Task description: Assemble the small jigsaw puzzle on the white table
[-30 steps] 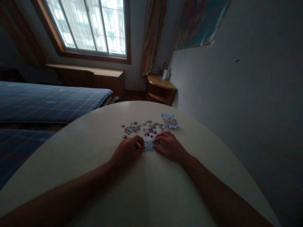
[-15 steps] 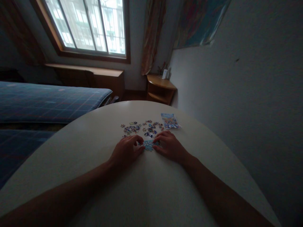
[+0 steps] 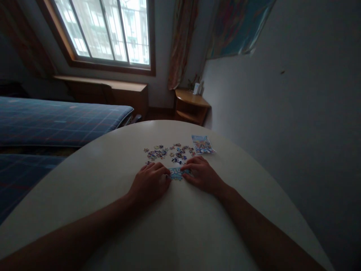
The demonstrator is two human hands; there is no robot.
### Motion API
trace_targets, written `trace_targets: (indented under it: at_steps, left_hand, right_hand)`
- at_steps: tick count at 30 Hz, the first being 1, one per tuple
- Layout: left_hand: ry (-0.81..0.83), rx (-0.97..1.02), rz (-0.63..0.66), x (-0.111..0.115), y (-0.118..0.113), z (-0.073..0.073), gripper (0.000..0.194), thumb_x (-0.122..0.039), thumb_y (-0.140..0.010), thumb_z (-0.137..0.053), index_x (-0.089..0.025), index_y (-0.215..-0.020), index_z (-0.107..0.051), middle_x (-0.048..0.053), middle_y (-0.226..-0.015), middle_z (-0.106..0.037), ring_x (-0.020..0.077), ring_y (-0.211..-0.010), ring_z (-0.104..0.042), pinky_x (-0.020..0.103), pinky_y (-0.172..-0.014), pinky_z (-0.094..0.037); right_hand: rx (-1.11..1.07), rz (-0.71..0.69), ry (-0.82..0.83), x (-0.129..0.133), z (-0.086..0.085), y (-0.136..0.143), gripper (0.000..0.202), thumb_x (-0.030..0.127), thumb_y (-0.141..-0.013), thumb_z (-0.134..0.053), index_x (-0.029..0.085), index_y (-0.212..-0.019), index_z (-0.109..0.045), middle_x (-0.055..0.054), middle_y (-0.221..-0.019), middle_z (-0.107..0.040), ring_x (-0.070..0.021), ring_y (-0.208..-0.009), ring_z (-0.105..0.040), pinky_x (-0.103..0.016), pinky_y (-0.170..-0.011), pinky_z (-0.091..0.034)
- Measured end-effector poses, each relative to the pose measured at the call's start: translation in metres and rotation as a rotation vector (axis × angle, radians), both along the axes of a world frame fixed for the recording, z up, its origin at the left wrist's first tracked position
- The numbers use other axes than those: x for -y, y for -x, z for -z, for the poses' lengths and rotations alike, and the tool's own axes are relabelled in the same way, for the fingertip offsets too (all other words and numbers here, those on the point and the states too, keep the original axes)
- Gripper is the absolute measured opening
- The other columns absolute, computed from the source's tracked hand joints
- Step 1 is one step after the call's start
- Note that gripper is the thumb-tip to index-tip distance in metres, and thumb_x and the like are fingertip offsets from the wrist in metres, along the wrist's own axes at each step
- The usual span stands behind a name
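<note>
Your left hand [image 3: 150,183] is closing tighter, pinching the flat, pale-blue jigsaw strip [image 3: 176,174] your right hand [image 3: 203,175] is narrowly holding.

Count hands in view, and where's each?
2. Left hand: at the left end of the partly assembled jigsaw puzzle. Right hand: at its right end. Some fingers are partly hidden; no further hand shows.
</note>
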State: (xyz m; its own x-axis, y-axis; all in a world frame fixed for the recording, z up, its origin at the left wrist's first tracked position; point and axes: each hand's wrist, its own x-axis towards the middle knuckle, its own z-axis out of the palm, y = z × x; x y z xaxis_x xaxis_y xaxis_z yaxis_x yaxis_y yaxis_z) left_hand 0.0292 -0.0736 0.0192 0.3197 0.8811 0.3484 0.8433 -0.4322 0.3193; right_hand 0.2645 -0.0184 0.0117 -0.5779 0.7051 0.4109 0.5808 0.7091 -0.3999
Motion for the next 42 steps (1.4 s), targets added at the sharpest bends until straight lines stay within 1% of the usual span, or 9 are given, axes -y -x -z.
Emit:
trace_targets:
  at_steps: [7,15,21,24,26,28,31,36,42]
  left_hand:
    - [-0.001,-0.079,-0.019,0.002,-0.001,-0.005,0.009,-0.023,-0.087,-0.063,-0.021,-0.086,-0.071,0.005,-0.093,-0.072,0.0256,-0.09,-0.066,0.045,-0.087,-0.051]
    - [-0.005,-0.061,0.003,0.002,-0.001,-0.005,0.011,-0.022,-0.086,-0.062,-0.022,-0.088,-0.073,0.005,-0.093,-0.072,0.0246,-0.087,-0.066,0.043,-0.085,-0.051]
    - [-0.078,-0.19,0.055,0.005,-0.001,-0.009,0.013,-0.023,-0.09,-0.062,-0.021,-0.087,-0.074,0.006,-0.092,-0.072,0.0245,-0.088,-0.065,0.042,-0.083,-0.05]
    - [-0.09,-0.313,0.071,0.014,-0.004,-0.013,0.015,-0.022,-0.093,-0.058,-0.019,-0.091,-0.073,0.009,-0.095,-0.071,0.0263,-0.088,-0.065,0.041,-0.078,-0.052]
    - [-0.083,-0.374,0.059,0.021,-0.008,-0.014,0.018,-0.021,-0.093,-0.057,-0.015,-0.102,-0.072,0.012,-0.1,-0.07,0.0286,-0.091,-0.065,0.042,-0.076,-0.053]
    - [-0.063,-0.432,0.052,0.029,-0.012,-0.014,0.027,-0.023,-0.095,-0.055,-0.01,-0.114,-0.068,0.015,-0.106,-0.069,0.031,-0.094,-0.064,0.044,-0.075,-0.054]
    - [-0.057,-0.475,0.055,0.039,-0.018,-0.012,0.039,-0.031,-0.097,-0.051,-0.005,-0.122,-0.064,0.019,-0.109,-0.067,0.0333,-0.096,-0.062,0.046,-0.076,-0.053]
    - [-0.032,-0.497,0.063,0.045,-0.024,-0.012,0.039,-0.036,-0.098,-0.048,-0.006,-0.115,-0.066,0.02,-0.108,-0.066,0.0319,-0.092,-0.062,0.046,-0.074,-0.053]
    - [-0.033,-0.495,0.07,0.041,-0.025,-0.015,0.032,-0.032,-0.098,-0.048,-0.01,-0.112,-0.067,0.015,-0.108,-0.066,0.0291,-0.094,-0.061,0.041,-0.074,-0.053]
  right_hand:
    - [-0.002,0.002,0.007,0.0,-0.002,0.0,0.017,0.029,-0.083,-0.073,0.027,-0.1,-0.076,-0.006,-0.1,-0.067,-0.0223,-0.101,-0.059,-0.042,-0.097,-0.045]
    - [-0.007,-0.002,0.009,0.002,-0.003,0.001,0.016,0.028,-0.083,-0.073,0.026,-0.099,-0.076,-0.006,-0.099,-0.068,-0.0223,-0.101,-0.059,-0.042,-0.097,-0.045]
    - [0.0,0.001,0.002,0.002,-0.003,0.001,0.016,0.027,-0.083,-0.073,0.025,-0.099,-0.076,-0.006,-0.101,-0.068,-0.0228,-0.102,-0.058,-0.042,-0.096,-0.045]
    - [0.001,0.002,0.014,0.002,-0.004,0.001,0.016,0.027,-0.082,-0.074,0.025,-0.098,-0.076,-0.007,-0.101,-0.068,-0.023,-0.103,-0.058,-0.042,-0.096,-0.045]
    - [0.001,0.002,0.022,0.002,-0.004,0.002,0.016,0.027,-0.082,-0.074,0.025,-0.097,-0.076,-0.007,-0.1,-0.068,-0.023,-0.102,-0.059,-0.042,-0.096,-0.045]
    - [0.001,0.003,0.022,0.002,-0.005,0.002,0.015,0.027,-0.081,-0.074,0.024,-0.095,-0.075,-0.007,-0.1,-0.068,-0.0234,-0.102,-0.059,-0.043,-0.096,-0.045]
    - [0.012,0.003,0.014,0.003,-0.006,0.002,0.013,0.027,-0.081,-0.074,0.024,-0.094,-0.075,-0.007,-0.1,-0.068,-0.0243,-0.103,-0.059,-0.044,-0.096,-0.045]
    - [0.036,0.01,-0.022,0.009,-0.007,0.007,0.012,0.025,-0.079,-0.074,0.022,-0.091,-0.072,-0.008,-0.1,-0.068,-0.0253,-0.103,-0.059,-0.045,-0.095,-0.045]
    - [0.06,-0.049,-0.057,0.017,-0.008,0.012,0.019,0.024,-0.082,-0.07,0.026,-0.101,-0.072,-0.007,-0.103,-0.069,-0.0242,-0.104,-0.06,-0.044,-0.096,-0.044]
